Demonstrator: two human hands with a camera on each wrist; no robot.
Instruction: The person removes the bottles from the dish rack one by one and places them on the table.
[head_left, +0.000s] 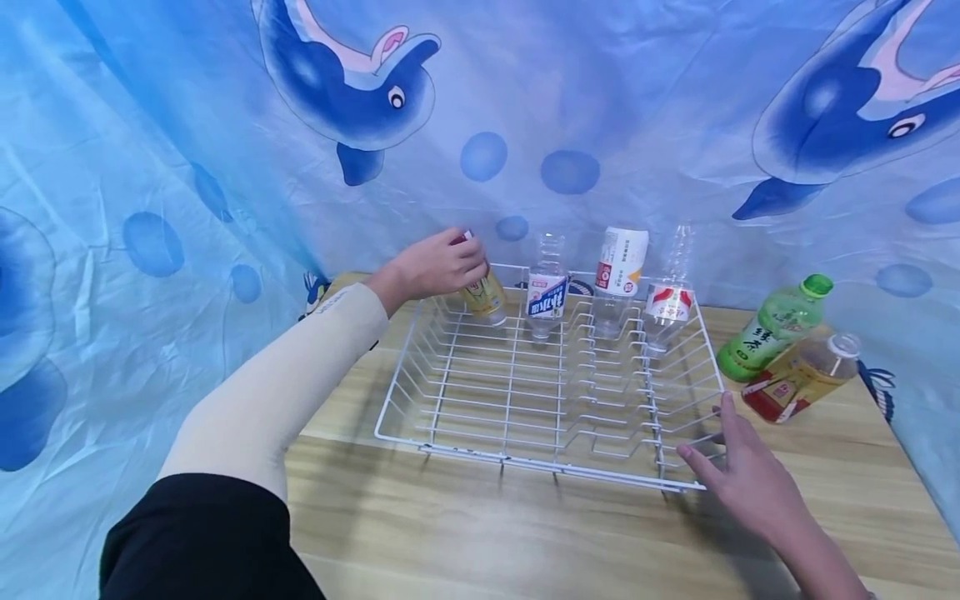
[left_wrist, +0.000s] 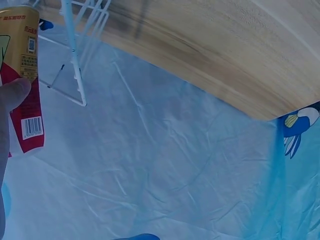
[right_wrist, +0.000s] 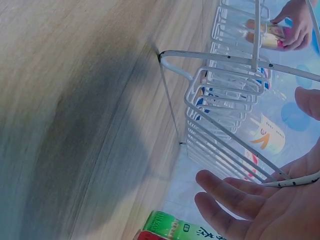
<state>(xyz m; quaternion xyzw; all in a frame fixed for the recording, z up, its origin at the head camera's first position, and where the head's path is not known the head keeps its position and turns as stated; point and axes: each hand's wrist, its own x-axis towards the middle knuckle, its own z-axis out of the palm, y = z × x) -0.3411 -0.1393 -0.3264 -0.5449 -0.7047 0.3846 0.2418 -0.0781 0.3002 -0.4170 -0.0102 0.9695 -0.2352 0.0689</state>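
Note:
At the far left corner of a white wire dish rack [head_left: 502,458], my left hand [head_left: 442,267] grips a plastic bottle [head_left: 486,296] with a yellow and red label. Its lower end is inside the rack. The left wrist view shows my thumb [left_wrist: 17,92] pressed on the red part of that label. My right hand [head_left: 753,479] is at the rack's near right corner, thumb and fingers spread. In the right wrist view the rack's rim [right_wrist: 295,181] crosses the palm, with extended fingers [right_wrist: 230,195] on one side and the thumb on the other.
Three clear bottles stand along the rack's back: one with a blue-white label [head_left: 546,296], one with a white label [head_left: 622,258], one with a red-white label [head_left: 670,304]. Right of the rack are a green tea bottle [head_left: 772,329] and a yellow-labelled bottle [head_left: 798,379]. A dolphin-print sheet [head_left: 637,125] hangs behind.

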